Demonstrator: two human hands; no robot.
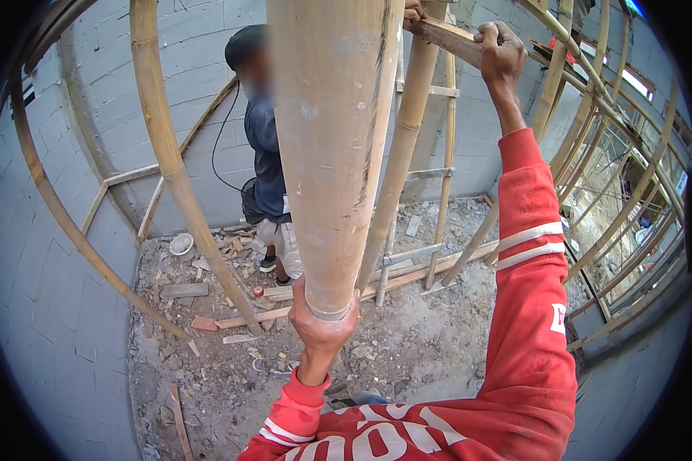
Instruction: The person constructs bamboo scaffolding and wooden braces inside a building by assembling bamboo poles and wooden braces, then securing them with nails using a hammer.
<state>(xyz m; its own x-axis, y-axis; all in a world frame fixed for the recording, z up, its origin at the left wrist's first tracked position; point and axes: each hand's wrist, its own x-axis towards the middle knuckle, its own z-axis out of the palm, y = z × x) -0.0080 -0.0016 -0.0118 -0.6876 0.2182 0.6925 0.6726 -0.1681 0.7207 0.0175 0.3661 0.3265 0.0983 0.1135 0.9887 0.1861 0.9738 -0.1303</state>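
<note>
A thick pale bamboo pole rises close in front of me and runs out at the top of the view. My left hand is wrapped round it low down, just beneath a ring-like joint. Up at the right, my right hand has its fingers curled at the end of a wooden board; part of the grip is hidden. Another person's hand shows at the board's far end, next to a slanted bamboo post.
A co-worker in a dark top stands behind the pole. Bamboo props lean left, and more bamboo framing crowds the right. Rubble, wood scraps and a white bucket lie on the ground beside grey block walls.
</note>
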